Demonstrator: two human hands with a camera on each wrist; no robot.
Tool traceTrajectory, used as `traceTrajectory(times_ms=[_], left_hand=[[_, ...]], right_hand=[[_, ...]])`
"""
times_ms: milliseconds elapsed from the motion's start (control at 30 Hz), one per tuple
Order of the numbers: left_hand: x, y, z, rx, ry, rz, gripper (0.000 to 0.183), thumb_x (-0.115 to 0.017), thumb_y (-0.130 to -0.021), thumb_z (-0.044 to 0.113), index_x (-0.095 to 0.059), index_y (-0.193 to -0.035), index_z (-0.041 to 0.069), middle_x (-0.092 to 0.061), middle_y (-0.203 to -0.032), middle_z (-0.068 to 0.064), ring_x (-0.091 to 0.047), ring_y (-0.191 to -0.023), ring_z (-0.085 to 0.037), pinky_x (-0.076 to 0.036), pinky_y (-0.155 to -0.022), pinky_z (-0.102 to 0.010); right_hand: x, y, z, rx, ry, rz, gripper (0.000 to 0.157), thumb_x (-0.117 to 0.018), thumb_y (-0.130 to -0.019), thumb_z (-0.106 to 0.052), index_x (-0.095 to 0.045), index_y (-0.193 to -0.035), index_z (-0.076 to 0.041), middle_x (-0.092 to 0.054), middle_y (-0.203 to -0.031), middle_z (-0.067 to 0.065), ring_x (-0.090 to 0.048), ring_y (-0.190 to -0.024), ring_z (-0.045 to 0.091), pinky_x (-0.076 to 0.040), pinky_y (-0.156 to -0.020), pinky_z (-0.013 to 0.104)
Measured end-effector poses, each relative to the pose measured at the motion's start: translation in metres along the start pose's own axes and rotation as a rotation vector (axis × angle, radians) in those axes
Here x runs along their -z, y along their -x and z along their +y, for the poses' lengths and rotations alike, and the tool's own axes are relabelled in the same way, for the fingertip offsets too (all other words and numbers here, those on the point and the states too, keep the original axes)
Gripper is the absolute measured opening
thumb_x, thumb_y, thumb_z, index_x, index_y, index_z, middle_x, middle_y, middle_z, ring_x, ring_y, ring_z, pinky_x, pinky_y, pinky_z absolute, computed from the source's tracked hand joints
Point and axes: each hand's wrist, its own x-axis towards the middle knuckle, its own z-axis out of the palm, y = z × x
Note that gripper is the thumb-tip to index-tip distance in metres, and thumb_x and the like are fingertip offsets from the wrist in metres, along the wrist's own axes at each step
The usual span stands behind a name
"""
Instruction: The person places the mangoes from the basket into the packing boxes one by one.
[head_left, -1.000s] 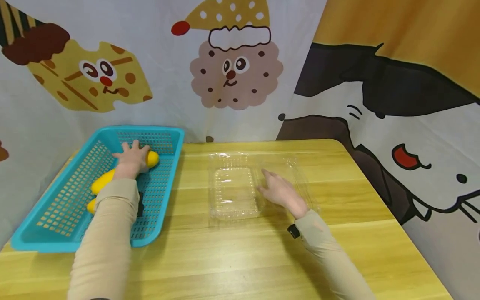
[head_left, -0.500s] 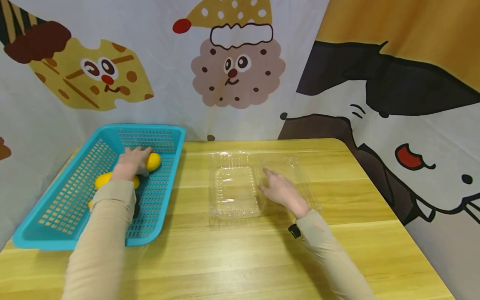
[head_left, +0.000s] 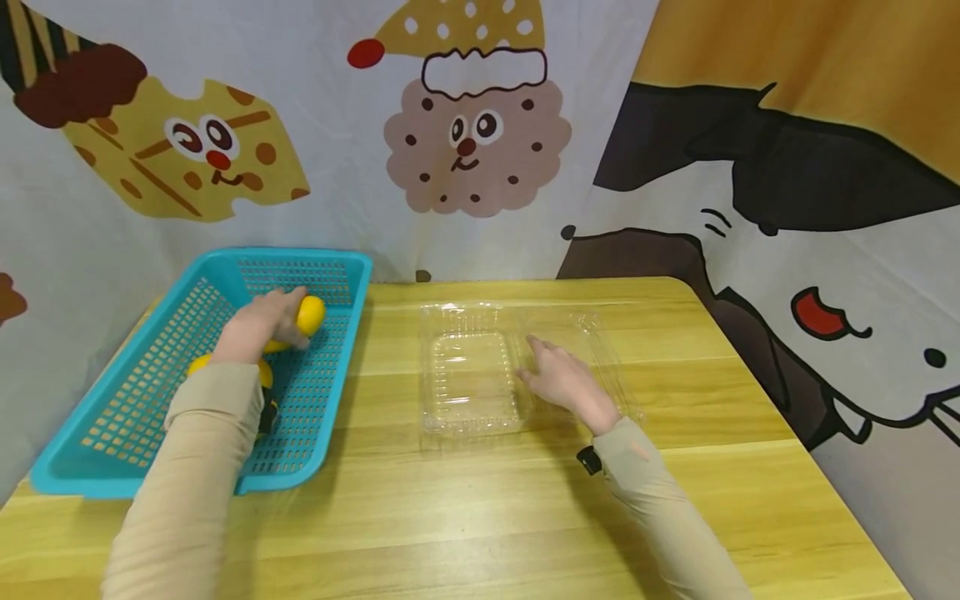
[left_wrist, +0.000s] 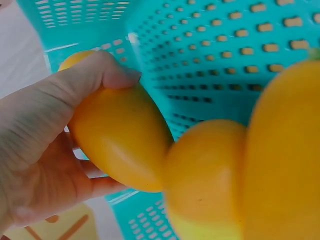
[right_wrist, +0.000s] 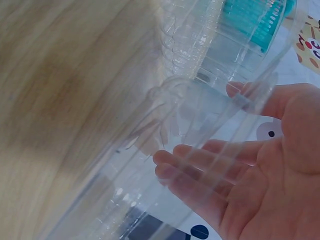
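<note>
My left hand point(head_left: 262, 321) is inside the blue basket, gripping a yellow mango point(left_wrist: 120, 135) with the thumb over the top and fingers underneath. Two more mangoes lie beside it in the left wrist view: a shorter-looking mango point(left_wrist: 202, 180) right against its end, and a larger-looking mango point(left_wrist: 287, 155) at the right edge. From the head, my forearm partly covers these. My right hand point(head_left: 566, 383) is at the lid side of an unfolded clear plastic clamshell box point(head_left: 472, 383), fingers extended and slightly bent. Seen from the right wrist, its fingers point(right_wrist: 200, 185) show through the clear plastic.
The blue perforated basket point(head_left: 345, 367) stands on the left of the wooden table point(head_left: 465, 517). Its raised walls surround the fruit. A curtain point(head_left: 322, 83) printed with cartoon figures hangs right behind the table's back edge.
My left hand, spread above the fruit a second ago, has turned and closed round a mango near the basket's far end. The right hand and plastic box have stayed put.
</note>
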Motion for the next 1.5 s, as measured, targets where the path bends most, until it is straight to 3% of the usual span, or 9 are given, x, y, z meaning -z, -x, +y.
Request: traceTrajectory(times_ms=[133,300,433,667,833,933,1133,1267,1500], left_hand=[[0.01,0.008,0.009,0.005,-0.011,-0.017,0.09,-0.071,-0.08,0.029,-0.018,-0.145,-0.004,-0.039,-0.129,-0.039,-0.045,-0.11,-0.055,-0.045,-0.084,-0.062],[0.023,0.02,0.018,0.014,-0.001,-0.034,0.09,-0.07,-0.081,0.033,-0.019,-0.144,-0.005,-0.047,-0.113,-0.033,-0.05,-0.093,-0.042,-0.046,-0.071,-0.05],[0.032,0.027,0.027,0.025,-0.003,-0.034,0.089,-0.069,-0.081,0.035,-0.019,-0.142,-0.006,-0.049,-0.11,-0.031,-0.052,-0.09,-0.04,-0.047,-0.069,-0.048],[0.049,0.039,0.054,-0.008,-0.029,0.046,0.093,-0.07,-0.082,0.035,-0.016,-0.146,-0.006,-0.043,-0.129,-0.037,-0.048,-0.108,-0.05,-0.046,-0.084,-0.059],[0.057,0.044,0.08,-0.044,-0.029,0.108,0.085,-0.071,-0.081,0.033,-0.024,-0.142,-0.003,-0.051,-0.118,-0.031,-0.053,-0.095,-0.043,-0.048,-0.078,-0.054],[0.06,0.044,0.096,-0.062,-0.033,0.135,0.08,-0.071,-0.08,0.034,-0.029,-0.138,-0.002,-0.053,-0.113,-0.028,-0.054,-0.092,-0.04,-0.048,-0.076,-0.051],[0.065,0.037,0.128,-0.096,-0.06,0.149,0.084,-0.068,-0.08,0.035,-0.025,-0.143,-0.001,-0.053,-0.121,-0.028,-0.055,-0.101,-0.042,-0.049,-0.085,-0.053],[0.064,0.03,0.15,-0.112,-0.066,0.134,0.087,-0.068,-0.08,0.038,-0.023,-0.145,0.0,-0.053,-0.125,-0.026,-0.056,-0.105,-0.042,-0.049,-0.091,-0.052],[0.055,0.018,0.184,-0.126,-0.07,0.09,0.092,-0.069,-0.081,0.045,-0.021,-0.146,0.002,-0.05,-0.133,-0.024,-0.053,-0.117,-0.041,-0.046,-0.1,-0.05]], right_hand=[[0.0,0.0,0.001,0.002,-0.009,-0.005,0.072,-0.054,-0.096,-0.032,-0.019,-0.151,-0.003,-0.03,-0.153,0.023,-0.033,-0.041,0.006,-0.039,-0.039,0.021],[0.0,0.0,0.0,-0.001,-0.007,-0.012,0.071,-0.054,-0.096,-0.032,-0.019,-0.151,-0.003,-0.03,-0.153,0.022,-0.034,-0.043,0.007,-0.044,-0.046,0.027],[0.0,0.0,-0.001,-0.005,-0.006,-0.014,0.071,-0.054,-0.096,-0.032,-0.019,-0.151,-0.004,-0.03,-0.153,0.021,-0.034,-0.043,0.007,-0.044,-0.047,0.028],[0.001,0.001,-0.001,-0.01,0.007,-0.01,0.071,-0.053,-0.096,-0.033,-0.02,-0.151,-0.005,-0.031,-0.152,0.021,-0.038,-0.046,0.01,-0.044,-0.051,0.03],[0.001,0.001,-0.002,-0.011,0.01,-0.009,0.071,-0.054,-0.095,-0.034,-0.02,-0.151,-0.005,-0.031,-0.152,0.021,-0.038,-0.046,0.011,-0.044,-0.051,0.03],[0.001,0.001,-0.002,-0.007,0.009,-0.011,0.071,-0.054,-0.095,-0.034,-0.02,-0.151,-0.004,-0.031,-0.152,0.022,-0.039,-0.046,0.011,-0.044,-0.051,0.03],[0.001,0.001,-0.002,-0.008,-0.004,-0.011,0.071,-0.054,-0.095,-0.033,-0.02,-0.151,-0.005,-0.031,-0.152,0.022,-0.033,-0.042,0.008,-0.04,-0.042,0.025],[0.001,0.001,-0.002,-0.009,-0.003,-0.01,0.071,-0.054,-0.096,-0.033,-0.02,-0.151,-0.004,-0.031,-0.152,0.022,-0.032,-0.042,0.007,-0.037,-0.038,0.021],[0.002,0.001,-0.002,-0.01,-0.002,-0.013,0.07,-0.053,-0.096,-0.033,-0.02,-0.151,-0.005,-0.03,-0.153,0.021,-0.034,-0.043,0.008,-0.041,-0.042,0.026]])
